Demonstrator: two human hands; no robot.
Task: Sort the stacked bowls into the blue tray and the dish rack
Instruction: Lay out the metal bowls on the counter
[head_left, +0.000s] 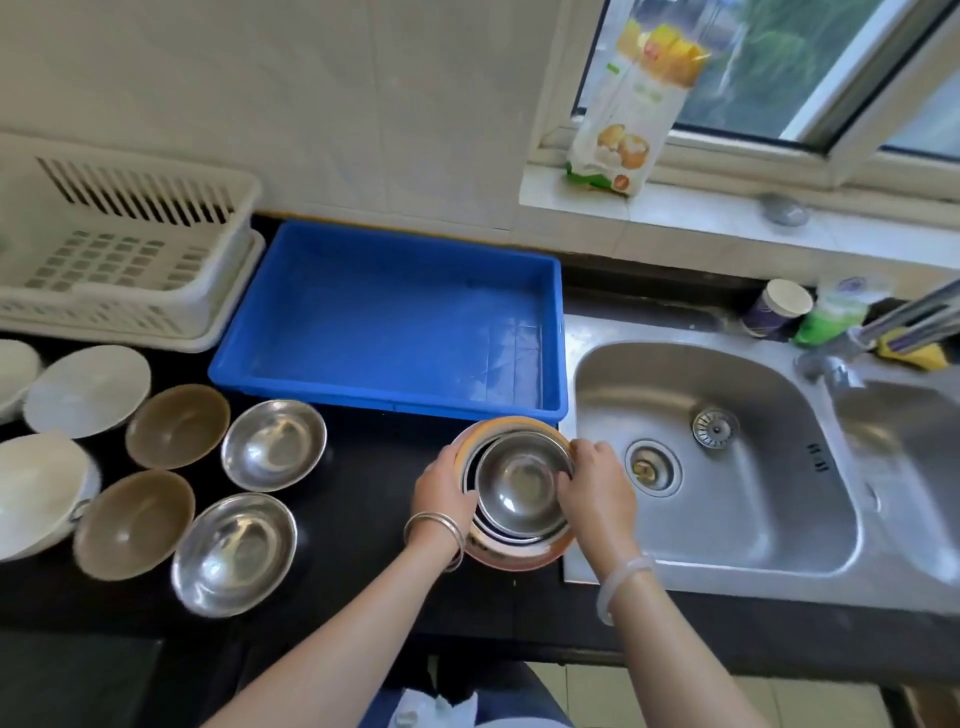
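Gripping stacked bowls (519, 488) between left hand (444, 486) and right hand (597, 491), just nearer than blue tray's (395, 312) right corner.

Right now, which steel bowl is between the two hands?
The steel bowl atop the orange-bottomed stack beside the sink; the other two steel bowls stand untouched farther left.

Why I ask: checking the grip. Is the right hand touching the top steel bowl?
Touching. The head view shows the right hand curling its fingers over the rim of the top steel bowl.
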